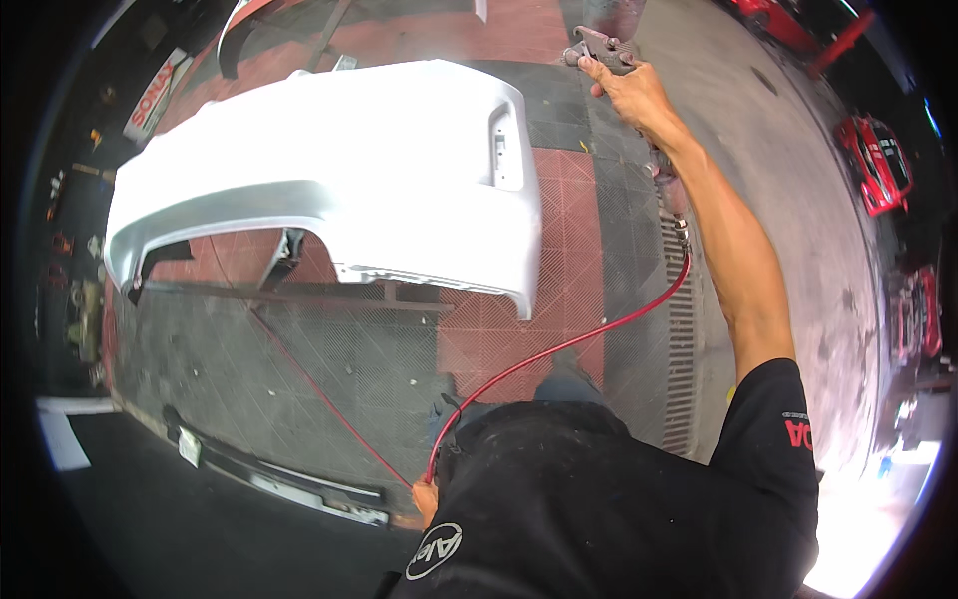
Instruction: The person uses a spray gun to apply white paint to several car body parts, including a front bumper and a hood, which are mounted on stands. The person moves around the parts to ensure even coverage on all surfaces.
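Note:
My right hand (635,95) is closed around a spray gun (599,48), with my arm stretched out ahead and to the right. A cup stands at the gun's far side, and the gun's lower end joins a red air hose (559,347). Low at my left side, my left hand (426,501) is closed on that hose, partly hidden by my shirt. To the left of the gun, apart from it, a silver-white car bumper (399,150) is held above the floor. It has a recess at its right end and a long cut-out along its near edge.
Under the bumper is a dark stand bar (329,297). Red and grey floor tiles (519,329) meet a drain grate (681,339) on the right. The hose crosses the floor leftward. Long trim pieces (299,491) lie at lower left. A red car (876,165) stands far right.

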Motion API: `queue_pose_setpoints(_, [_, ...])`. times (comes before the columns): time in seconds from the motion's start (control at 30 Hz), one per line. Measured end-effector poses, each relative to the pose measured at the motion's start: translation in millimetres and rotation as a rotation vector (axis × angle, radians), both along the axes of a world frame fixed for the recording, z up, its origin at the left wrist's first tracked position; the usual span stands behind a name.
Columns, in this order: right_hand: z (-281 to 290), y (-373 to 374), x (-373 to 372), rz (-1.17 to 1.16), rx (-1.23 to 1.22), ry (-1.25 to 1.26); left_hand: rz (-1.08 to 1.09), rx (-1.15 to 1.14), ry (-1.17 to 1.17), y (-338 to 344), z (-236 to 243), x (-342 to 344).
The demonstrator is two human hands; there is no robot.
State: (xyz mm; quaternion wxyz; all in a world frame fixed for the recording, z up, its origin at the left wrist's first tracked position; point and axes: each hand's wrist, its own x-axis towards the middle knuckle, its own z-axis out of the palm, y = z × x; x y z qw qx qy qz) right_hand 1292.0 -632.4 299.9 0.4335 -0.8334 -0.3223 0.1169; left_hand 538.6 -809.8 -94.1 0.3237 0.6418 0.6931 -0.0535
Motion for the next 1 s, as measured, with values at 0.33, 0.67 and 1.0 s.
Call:
queue_pose_setpoints(0.33, [23.9, -118.7, -21.7, 0.515, -0.024, 0.112, 0.335, 0.070, -0.042, -250.0, -20.0, 99.5])
queue_pose_setpoints(0.67, [9.4, -220.7, -48.8, 0.775, -0.226, 0.390, 0.625, -0.131, -0.065, -422.8, 11.8, 185.5])
queue_pose_setpoints(1.0, [-79.6, -175.4, 19.8, 0.642, 0.027, 0.190, 0.744, -0.148, -0.101, -551.7, -25.4, 275.7])
